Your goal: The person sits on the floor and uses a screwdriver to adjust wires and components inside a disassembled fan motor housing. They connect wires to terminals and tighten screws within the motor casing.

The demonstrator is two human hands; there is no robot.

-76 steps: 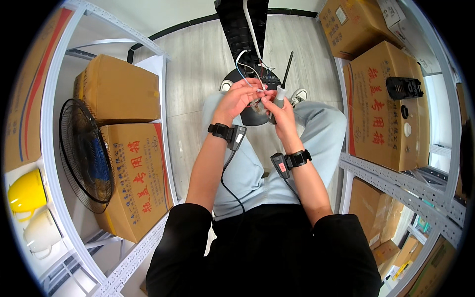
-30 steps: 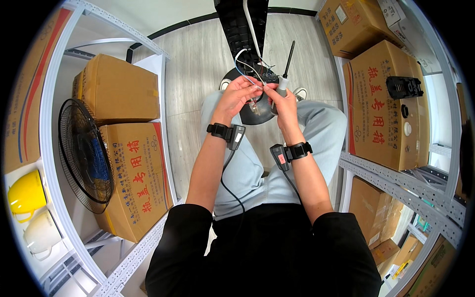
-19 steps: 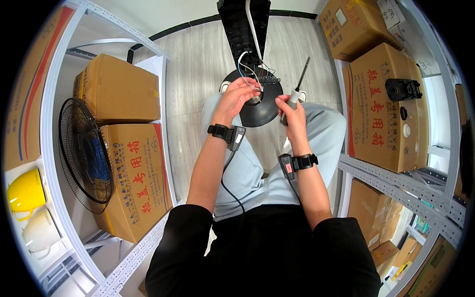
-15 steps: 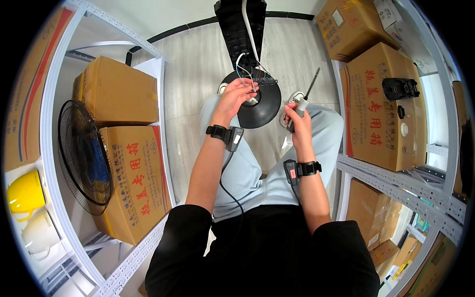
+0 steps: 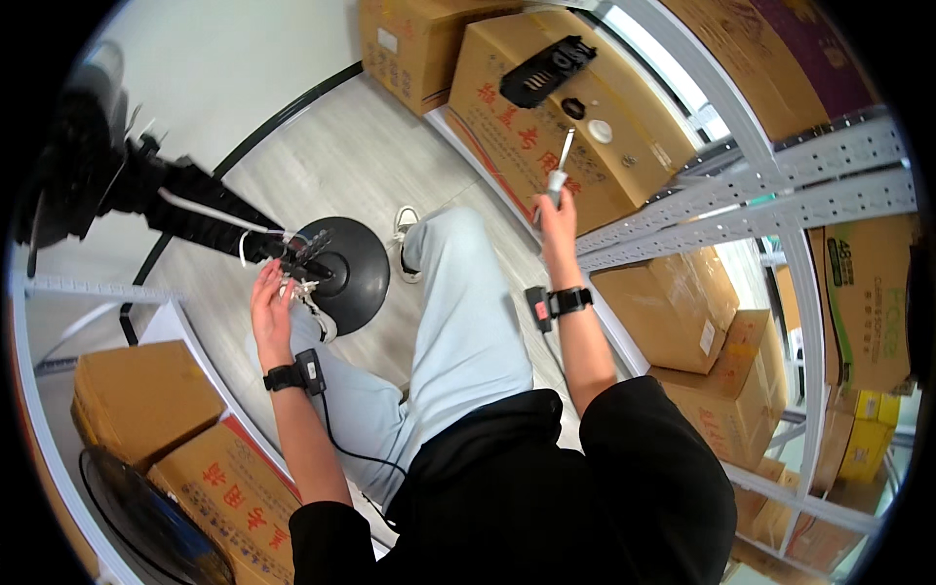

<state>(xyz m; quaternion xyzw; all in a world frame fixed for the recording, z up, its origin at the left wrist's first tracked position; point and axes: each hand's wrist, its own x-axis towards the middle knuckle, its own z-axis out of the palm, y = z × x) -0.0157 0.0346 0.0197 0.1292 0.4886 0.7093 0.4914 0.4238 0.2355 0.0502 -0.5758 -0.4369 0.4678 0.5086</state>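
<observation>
Pale floor (image 5: 317,161): right hand (image 5: 557,219) clutches screwdriver (image 5: 557,182), shaft (image 5: 567,151) protruding; left hand (image 5: 270,307) near wires (image 5: 243,251), hold unclear.

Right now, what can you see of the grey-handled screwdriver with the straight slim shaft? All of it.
The grey-handled screwdriver with the straight slim shaft is held by its plastic-looking handle in the right hand, which covers part of it. A paler collar joins the handle to a bright, metallic-looking shaft, pointing away from the person, against the large brown cardboard box in view. Box contact and tip shape: can't tell.
</observation>
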